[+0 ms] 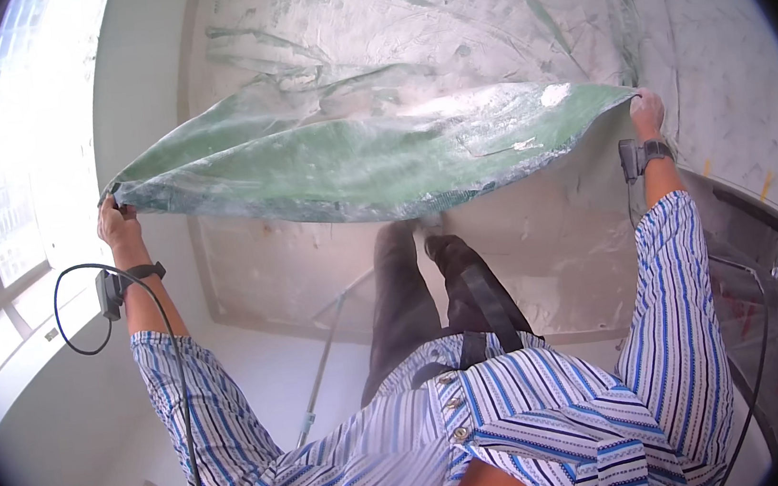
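A green floor-covering sheet [322, 159], smeared with white dust, is stretched between my two hands. My left hand [121, 224] is closed on its left corner, close to the window side. At the other end, the fingers of my right hand [647, 115] are closed round the right corner. The near edge is lifted and sags in the middle, in front of my feet. Beyond it the sheet runs on over the floor, wrinkled and coated with pale powder. White flakes [555, 94] lie on it near its right end.
A bright window [15, 161] fills the left side. Behind my legs a thin pole [323, 375] slants down to the lower left. Dusty bare floor [268, 276] shows below the sheet. Clear plastic sheeting [747, 269] covers something at the right. Cables run from the devices on my wrists.
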Motion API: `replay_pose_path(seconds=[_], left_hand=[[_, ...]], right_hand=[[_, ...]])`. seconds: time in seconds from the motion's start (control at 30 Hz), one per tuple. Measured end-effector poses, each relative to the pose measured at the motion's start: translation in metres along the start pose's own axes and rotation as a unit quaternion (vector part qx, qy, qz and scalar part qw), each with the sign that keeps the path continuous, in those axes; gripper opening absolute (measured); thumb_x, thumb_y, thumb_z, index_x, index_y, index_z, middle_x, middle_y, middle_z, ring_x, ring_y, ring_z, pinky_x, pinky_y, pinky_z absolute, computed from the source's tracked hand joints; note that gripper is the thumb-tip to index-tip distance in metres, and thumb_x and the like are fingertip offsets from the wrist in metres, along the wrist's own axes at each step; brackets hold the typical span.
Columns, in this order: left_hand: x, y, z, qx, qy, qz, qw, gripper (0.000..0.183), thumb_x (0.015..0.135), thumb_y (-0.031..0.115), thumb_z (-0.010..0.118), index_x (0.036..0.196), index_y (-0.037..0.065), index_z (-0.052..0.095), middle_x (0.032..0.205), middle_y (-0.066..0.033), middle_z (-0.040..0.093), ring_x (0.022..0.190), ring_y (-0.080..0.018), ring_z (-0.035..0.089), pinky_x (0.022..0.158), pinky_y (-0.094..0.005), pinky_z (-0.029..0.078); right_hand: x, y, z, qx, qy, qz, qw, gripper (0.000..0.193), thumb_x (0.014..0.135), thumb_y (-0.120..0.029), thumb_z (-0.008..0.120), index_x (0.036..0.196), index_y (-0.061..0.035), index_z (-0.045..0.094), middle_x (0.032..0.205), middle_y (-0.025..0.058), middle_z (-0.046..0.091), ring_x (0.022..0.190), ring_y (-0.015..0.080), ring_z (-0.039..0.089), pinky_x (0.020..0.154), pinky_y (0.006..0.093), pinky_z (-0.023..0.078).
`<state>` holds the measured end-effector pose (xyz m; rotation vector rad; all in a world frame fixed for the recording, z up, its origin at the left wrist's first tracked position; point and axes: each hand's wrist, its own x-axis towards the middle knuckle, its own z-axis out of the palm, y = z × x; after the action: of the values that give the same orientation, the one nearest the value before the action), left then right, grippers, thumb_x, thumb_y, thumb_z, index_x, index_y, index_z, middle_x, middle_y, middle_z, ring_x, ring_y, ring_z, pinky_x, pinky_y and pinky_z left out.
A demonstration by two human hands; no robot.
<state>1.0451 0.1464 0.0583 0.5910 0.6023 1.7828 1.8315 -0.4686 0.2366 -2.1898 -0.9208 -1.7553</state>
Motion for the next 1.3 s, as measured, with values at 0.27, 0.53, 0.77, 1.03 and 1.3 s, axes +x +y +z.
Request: replay_pose_path(seconds=[0.27,0.53,0.77,1.03,1.3], left_hand=[[-0.075,-0.029,-0.05,0.043,0.012,0.016,0.999,0.014,0.084,0.009,0.058,0.094,-0.002,0.059,0.087,-0.0087,0.058,0.074,-0.0186,0.058,0.057,-0.0297,0.049],[0.009,-0.103,-0.149,0.723,-0.069,0.348,0.593,0.044,0.08,0.034,0.06,0.118,0.014,0.058,0.113,-0.0129,0.06,0.102,-0.032,0.059,0.088,-0.0389,0.046],[0.082,-0.196,-0.217,0.769,-0.051,0.304,0.559,0.046,0.083,0.043,0.056,0.115,0.011,0.06,0.105,-0.0116,0.065,0.101,-0.0291,0.061,0.089,-0.0365,0.045],[0.133,-0.189,-0.264,0.684,-0.121,0.366,0.619,0.035,0.084,0.031,0.06,0.113,0.012,0.061,0.101,-0.0112,0.066,0.095,-0.0285,0.063,0.084,-0.037,0.047],[0.031,-0.159,-0.229,0.709,-0.105,0.411,0.564,0.038,0.079,0.025,0.062,0.115,0.012,0.06,0.102,-0.0113,0.065,0.094,-0.03,0.062,0.083,-0.0388,0.047]], right_hand=[[-0.076,0.125,-0.021,-0.06,-0.082,0.043,0.994,0.02,0.077,-0.023,0.056,0.088,-0.0096,0.066,0.085,0.0159,0.064,0.085,0.035,0.059,0.078,0.0444,0.047],[-0.111,0.089,0.095,-0.115,-0.074,-0.035,0.99,0.029,0.079,-0.03,0.056,0.095,-0.0079,0.065,0.095,0.0151,0.064,0.093,0.034,0.058,0.084,0.0444,0.045],[-0.097,0.079,0.121,-0.1,-0.034,-0.143,0.984,0.035,0.082,-0.034,0.053,0.098,-0.0065,0.066,0.093,0.0164,0.065,0.091,0.0367,0.059,0.082,0.0442,0.046],[-0.11,0.013,0.127,-0.055,-0.064,-0.144,0.986,0.033,0.081,-0.033,0.055,0.095,-0.0062,0.066,0.087,0.016,0.065,0.08,0.0361,0.061,0.073,0.043,0.048],[-0.111,-0.028,0.159,0.078,-0.01,-0.144,0.986,0.024,0.078,-0.03,0.057,0.091,-0.0122,0.066,0.082,0.0164,0.064,0.077,0.0357,0.061,0.07,0.0433,0.048]])
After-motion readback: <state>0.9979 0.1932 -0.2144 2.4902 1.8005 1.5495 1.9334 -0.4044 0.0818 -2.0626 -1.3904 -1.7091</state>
